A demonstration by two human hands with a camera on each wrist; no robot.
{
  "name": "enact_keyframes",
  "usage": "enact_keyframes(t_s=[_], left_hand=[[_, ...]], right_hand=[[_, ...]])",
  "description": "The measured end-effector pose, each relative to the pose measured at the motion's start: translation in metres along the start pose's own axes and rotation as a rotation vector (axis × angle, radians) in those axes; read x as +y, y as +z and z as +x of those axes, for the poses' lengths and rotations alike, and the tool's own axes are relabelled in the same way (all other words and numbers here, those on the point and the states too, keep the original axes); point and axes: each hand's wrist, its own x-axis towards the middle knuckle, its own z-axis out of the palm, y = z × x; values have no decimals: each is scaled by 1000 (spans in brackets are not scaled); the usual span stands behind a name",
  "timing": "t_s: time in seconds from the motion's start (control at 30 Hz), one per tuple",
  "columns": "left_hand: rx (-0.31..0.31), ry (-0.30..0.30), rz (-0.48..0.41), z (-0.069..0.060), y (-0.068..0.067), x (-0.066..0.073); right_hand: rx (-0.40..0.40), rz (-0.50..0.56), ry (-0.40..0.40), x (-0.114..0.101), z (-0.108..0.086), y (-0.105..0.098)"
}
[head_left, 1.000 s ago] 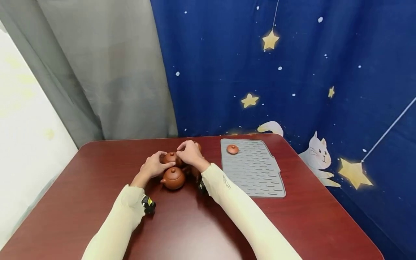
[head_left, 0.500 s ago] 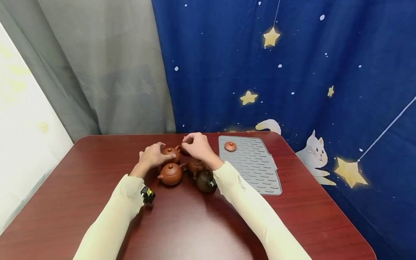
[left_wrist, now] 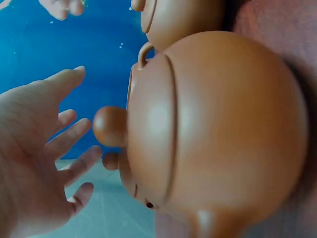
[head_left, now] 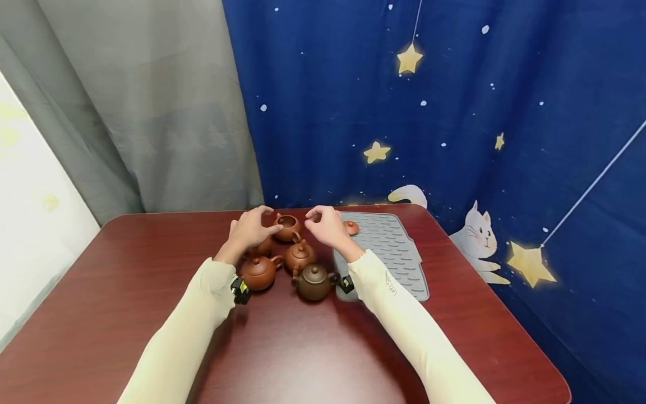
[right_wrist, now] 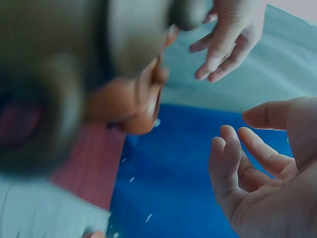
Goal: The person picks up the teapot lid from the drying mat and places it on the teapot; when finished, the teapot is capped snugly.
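My left hand [head_left: 252, 231] hovers over the clay teapots, fingers spread and holding nothing. Beyond its fingertips stands a lidless reddish-brown teapot [head_left: 286, 229]. Partly hidden under this hand is a lidded one [head_left: 261, 248]; nearer stands another lidded reddish teapot [head_left: 259, 273]. In the left wrist view, a round lidded teapot [left_wrist: 233, 129] fills the right side, apart from the left hand [left_wrist: 39, 153]. My right hand [head_left: 329, 226] is raised right of the lidless teapot, its fingers bent loosely around air. The right wrist view shows that hand [right_wrist: 272, 173] holding nothing.
A reddish teapot [head_left: 300, 257] and a dark brown teapot [head_left: 314, 282] stand close together in the middle. On the right lies a grey ridged mat [head_left: 383, 252] bearing a reddish lid [head_left: 351, 227]. Curtains hang behind the table's far edge.
My right hand has moved right, away from the lidless teapot, towards the mat. My left hand has left the lidded teapot and shifted towards the lidless one. The head view has shifted slightly.
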Motion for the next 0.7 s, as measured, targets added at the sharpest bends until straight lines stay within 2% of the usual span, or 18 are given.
enact_keyframes(t_s=[0.1,0.3,0.4,0.6,0.7], left_hand=[[-12,-10,2,6,1,2],[-41,5,24,18,7,9],[-46,-17,24,22,9,9],[-147,-44,24,28,14,10],[-158,-65,62,30,17,10]], right_hand=[[15,-25,36,12,1,-4],[102,-55,139,36,7,-13],[124,-69,143,48,14,-16],[181,-135,171,69,25,-19],[172,-150,180,81,29,-19]])
